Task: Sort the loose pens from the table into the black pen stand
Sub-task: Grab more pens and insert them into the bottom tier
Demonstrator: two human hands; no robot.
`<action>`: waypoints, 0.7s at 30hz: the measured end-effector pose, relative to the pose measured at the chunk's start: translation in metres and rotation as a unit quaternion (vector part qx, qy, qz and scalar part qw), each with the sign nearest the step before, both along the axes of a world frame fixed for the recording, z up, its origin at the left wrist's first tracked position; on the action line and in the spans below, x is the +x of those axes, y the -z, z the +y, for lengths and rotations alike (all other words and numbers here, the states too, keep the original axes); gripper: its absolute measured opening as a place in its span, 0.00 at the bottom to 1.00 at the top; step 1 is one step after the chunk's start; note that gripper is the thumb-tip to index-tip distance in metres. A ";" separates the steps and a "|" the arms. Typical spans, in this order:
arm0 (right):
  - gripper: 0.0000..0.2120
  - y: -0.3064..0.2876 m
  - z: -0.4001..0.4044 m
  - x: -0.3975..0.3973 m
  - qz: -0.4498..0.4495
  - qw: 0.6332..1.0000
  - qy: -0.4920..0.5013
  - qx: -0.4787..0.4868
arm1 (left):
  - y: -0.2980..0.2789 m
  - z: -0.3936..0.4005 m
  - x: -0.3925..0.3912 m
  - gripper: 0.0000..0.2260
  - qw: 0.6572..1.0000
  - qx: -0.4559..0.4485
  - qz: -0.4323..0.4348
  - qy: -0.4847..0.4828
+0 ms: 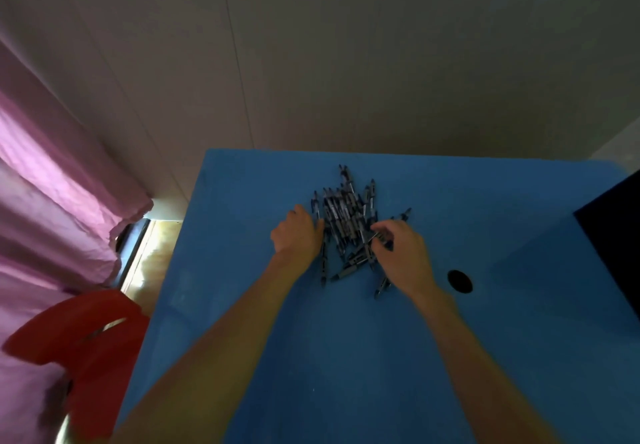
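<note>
I have both hands down at the pile of pens (346, 221), which lies heaped near the far middle of the blue desk (311, 357). Most pens lie roughly parallel, with a few strays fanned out toward me at the near edge of the heap.

My left hand (298, 232) sits on the pile's left flank, fingers fairly straight and pressed against the outer pens. I judge it is there as a fence, to keep the heap from rolling away leftward while the other hand works. It grips nothing that I can make out.

My right hand (398, 249) is on the right side, fingers curled, pinching what looks like one pen (379, 235) between thumb and fingertips. Whether more than one is caught there is too blurred to tell.

To the right of that hand lies a black round opening (460, 281), flush with the desk surface. I take it for the mouth of the black pen stand, though I cannot be sure from this angle. It stands apart from the pile but within easy reach of the right hand, which would suit short carries.

No pen shows in that opening, so I judge the sorting barely begun.
</note>
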State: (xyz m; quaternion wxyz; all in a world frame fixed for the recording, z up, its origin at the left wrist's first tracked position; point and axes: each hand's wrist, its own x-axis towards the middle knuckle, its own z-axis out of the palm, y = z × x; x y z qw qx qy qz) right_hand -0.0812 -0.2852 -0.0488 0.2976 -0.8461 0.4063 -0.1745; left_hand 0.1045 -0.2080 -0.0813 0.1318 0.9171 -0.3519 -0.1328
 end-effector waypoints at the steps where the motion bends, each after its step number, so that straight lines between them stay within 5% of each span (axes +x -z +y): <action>1: 0.12 0.001 0.000 0.000 -0.003 1.000 0.004 -0.001 | 0.000 -0.002 0.002 0.19 1.000 0.005 0.005 0.003; 9: 0.09 0.000 -0.006 -0.004 -0.009 0.999 0.037 -0.003 | -0.010 0.002 0.010 0.15 0.999 0.040 0.029 0.004; 16: 0.08 -0.004 -0.007 -0.003 0.000 0.999 0.038 -0.007 | -0.008 0.028 -0.006 0.11 0.992 -0.056 0.115 -0.017; 21: 0.09 -0.003 -0.004 0.001 -0.005 1.000 0.028 -0.004 | -0.002 0.037 -0.025 0.19 0.991 -0.062 0.116 -0.017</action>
